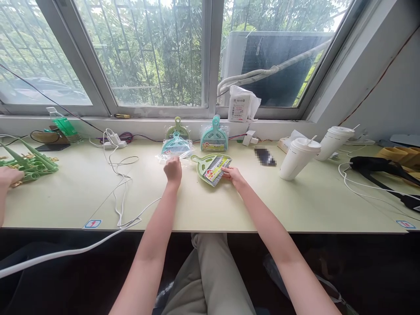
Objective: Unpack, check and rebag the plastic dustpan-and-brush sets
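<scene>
the green mini dustpan-and-brush set (213, 170) lies between the hands, its right edge clamped in the right hand (233, 175). the left hand (173, 170) is curled closed, apart; whether it pinches clear wrapping (188, 160) is unclear. likely light, stiff, slick plastic, best held by pan rim. long axis slants, handle (195, 158) leftward and away.

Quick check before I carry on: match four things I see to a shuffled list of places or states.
1. Right hand
2. Left hand
3. Bottle
4. White printed pack

A. On the windowsill
B. Fingers on a brush
C. Holds green liquid
D. Closed, in front of the blue dustpan

Pairs: 1-B, 2-D, 3-C, 4-A
</scene>
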Demonstrator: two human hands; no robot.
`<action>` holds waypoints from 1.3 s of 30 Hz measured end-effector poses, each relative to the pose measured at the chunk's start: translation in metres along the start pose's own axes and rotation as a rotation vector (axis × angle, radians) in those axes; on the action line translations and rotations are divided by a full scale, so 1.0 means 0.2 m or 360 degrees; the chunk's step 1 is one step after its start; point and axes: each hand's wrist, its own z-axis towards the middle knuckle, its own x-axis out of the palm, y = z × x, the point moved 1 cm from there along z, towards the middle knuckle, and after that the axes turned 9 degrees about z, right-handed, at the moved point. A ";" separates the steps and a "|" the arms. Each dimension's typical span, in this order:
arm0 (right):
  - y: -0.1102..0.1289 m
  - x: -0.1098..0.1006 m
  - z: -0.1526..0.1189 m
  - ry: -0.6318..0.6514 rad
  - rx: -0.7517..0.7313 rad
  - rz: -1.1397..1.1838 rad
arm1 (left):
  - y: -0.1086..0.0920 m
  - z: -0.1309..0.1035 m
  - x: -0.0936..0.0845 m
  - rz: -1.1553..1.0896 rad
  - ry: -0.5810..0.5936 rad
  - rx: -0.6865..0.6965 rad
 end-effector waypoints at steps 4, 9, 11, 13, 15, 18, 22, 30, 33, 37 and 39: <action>0.00 0.02 -0.02 -0.0034 -0.0043 0.0024 | -0.05 -0.03 -0.01 -0.0052 0.0040 0.0083; 0.00 0.09 -0.06 0.0128 -0.0041 -0.0057 | -0.11 -0.07 -0.03 -0.0233 0.0051 0.0246; -0.01 0.11 -0.07 0.0160 -0.0062 -0.0065 | -0.14 -0.08 -0.04 -0.0330 0.0061 0.0346; -0.01 0.11 -0.07 0.0155 -0.0100 -0.0036 | -0.17 -0.09 -0.06 -0.0429 0.0012 0.0390; 0.00 0.11 -0.07 0.0118 -0.0143 0.0027 | -0.19 -0.09 -0.06 -0.0570 -0.0162 0.0250; 0.01 0.09 -0.06 0.0081 -0.0205 0.0143 | -0.17 -0.06 -0.05 -0.0977 -0.0366 -0.0334; 0.01 0.08 -0.05 0.0095 -0.0250 0.0204 | -0.12 0.00 0.02 -0.1926 0.0314 -0.0708; 0.02 0.10 -0.06 0.0258 -0.0252 0.0067 | -0.16 0.01 0.08 -0.2564 0.0673 -0.0539; 0.02 0.09 -0.06 0.0176 -0.0283 0.0167 | -0.19 -0.02 0.07 -0.2618 0.0782 -0.0489; 0.02 0.07 -0.03 -0.0004 -0.0311 0.0361 | -0.22 -0.06 0.06 -0.2666 0.1061 -0.0268; 0.02 0.05 -0.02 -0.0037 -0.0315 0.0396 | -0.23 -0.06 0.06 -0.2620 0.1177 -0.0213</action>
